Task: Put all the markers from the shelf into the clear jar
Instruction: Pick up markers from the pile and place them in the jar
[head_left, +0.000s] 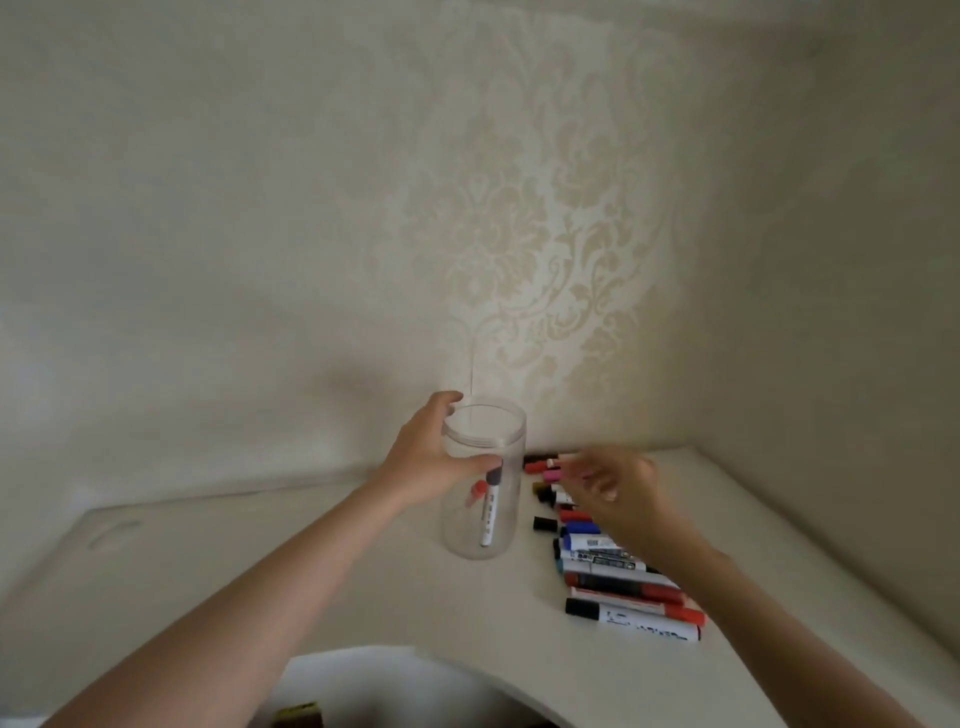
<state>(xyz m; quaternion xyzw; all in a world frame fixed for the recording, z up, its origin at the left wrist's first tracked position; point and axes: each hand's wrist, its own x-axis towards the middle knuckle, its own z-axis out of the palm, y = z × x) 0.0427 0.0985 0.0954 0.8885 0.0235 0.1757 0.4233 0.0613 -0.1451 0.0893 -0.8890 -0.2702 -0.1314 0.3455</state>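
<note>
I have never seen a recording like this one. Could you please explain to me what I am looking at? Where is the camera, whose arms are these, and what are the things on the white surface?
There is no machine here. The camera sits on a person's head and looks forward and down, so the two bare arms are that person's own.

The left hand grips the clear jar near its open rim. The jar stands upright on the white shelf. Inside it leans one white marker with a black cap, and something red shows beside it.

The right hand is blurred and hovers over the row of markers lying to the right of the jar. I cannot tell whether it holds one.

Behind is a patterned wall.
</note>
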